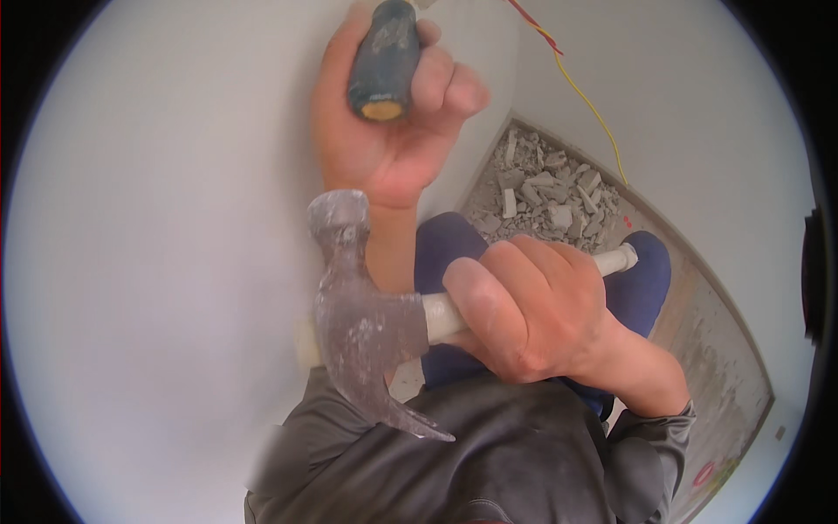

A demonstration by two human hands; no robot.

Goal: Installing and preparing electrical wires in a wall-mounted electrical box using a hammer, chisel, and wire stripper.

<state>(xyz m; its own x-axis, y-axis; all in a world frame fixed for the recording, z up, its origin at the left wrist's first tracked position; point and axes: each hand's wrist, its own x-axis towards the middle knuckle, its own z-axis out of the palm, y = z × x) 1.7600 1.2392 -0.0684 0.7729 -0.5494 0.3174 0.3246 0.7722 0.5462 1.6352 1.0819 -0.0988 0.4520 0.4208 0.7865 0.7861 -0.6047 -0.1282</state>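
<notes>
The left hand (375,166) is curled round the green tool (384,65), with the thumb on one side and bent fingers on the other. The tool is up by the left wall (175,218), its yellow end toward the person. I can't see its tip. The right hand (541,306) is wrapped right round the pale handle of the hammer (362,327). The hammer is above the person's lap, its claw pointing down.

The hammer looks hard and stiff, and I think its metal head makes that end heavy. The handle looks smooth, so dust could make it slip. The best place to hold it is well back from the head. The tool looks lighter and stiff; its fat green grip is the part to hold.

The bits (550,196) lie loose in the far corner of the floor (690,323), not in a box. They look dry and crumbly. A yellow wire (594,113) reaches down to the floor's right edge.
</notes>
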